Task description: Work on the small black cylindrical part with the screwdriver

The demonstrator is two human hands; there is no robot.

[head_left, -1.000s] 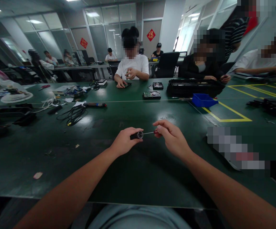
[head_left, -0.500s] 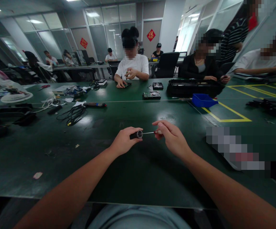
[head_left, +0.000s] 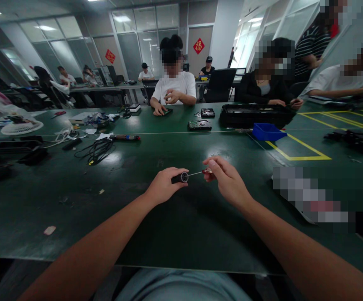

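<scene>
My left hand [head_left: 164, 184] is closed around a short black cylinder [head_left: 178, 179], its round, light-rimmed open end turned to the right. In my right hand [head_left: 227, 179] is a screwdriver [head_left: 205, 171] with a red and clear handle, pinched between thumb and fingers. The thin metal shaft runs left from the handle, and its tip is inside or against the cylinder's open end; I cannot tell how deep. Both hands are above the green table [head_left: 181, 234], and most of the screwdriver's handle is hidden by my fingers.
Ahead lie hard drives [head_left: 199, 125], a blue bin [head_left: 267, 132] and a long black housing [head_left: 253, 115]. On the left are a corded tool [head_left: 125, 137], black cables [head_left: 96, 150] and a white fan part [head_left: 22, 126]. A blurred-out flat item [head_left: 307, 196] lies right. Co-workers sit across the table.
My right hand has shifted slightly, its index finger curling in closer to the screwdriver handle. The screwdriver's shaft tilts a little more. My left hand and the cylinder stay nearly still.
</scene>
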